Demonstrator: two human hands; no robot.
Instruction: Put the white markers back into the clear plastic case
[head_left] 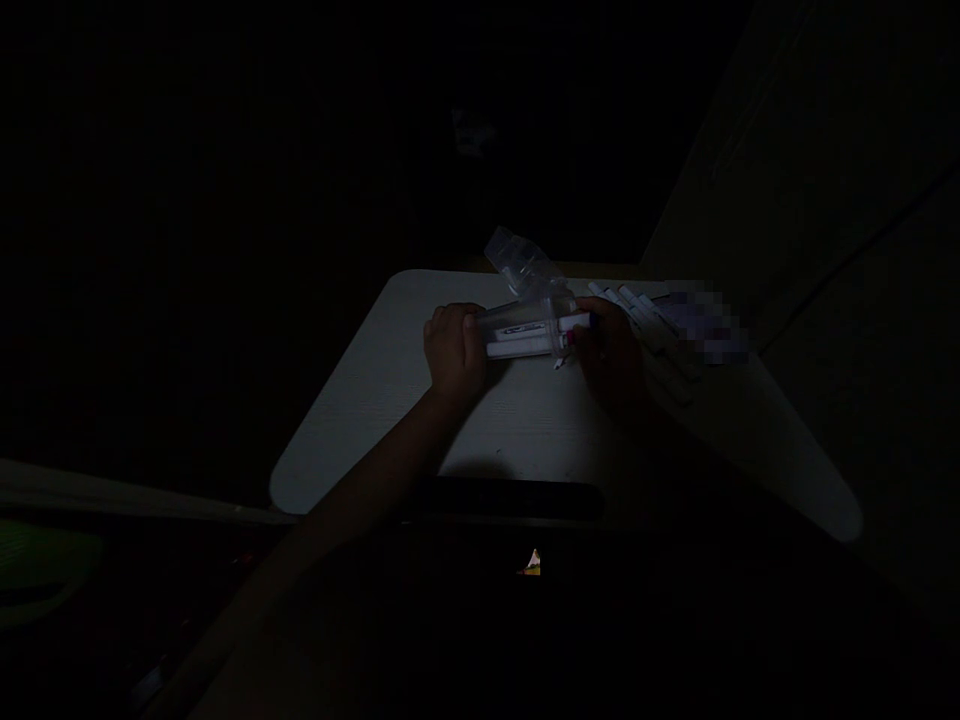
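Observation:
Over the white table my left hand is wrapped round the base of a clear plastic container, which lies tilted on its side. White markers show through its wall. At the container's mouth, my right hand has its fingers closed on a white marker with a dark purple end. A marker with a magenta end sits just below it. The clear lid hangs open behind the container. Dim light hides much of my right hand.
Several white markers lie on the table right of my hands, beside a blurred purplish patch. A dark slot runs along the table's near edge. A wall with a cable stands at the right. Something green shows at lower left.

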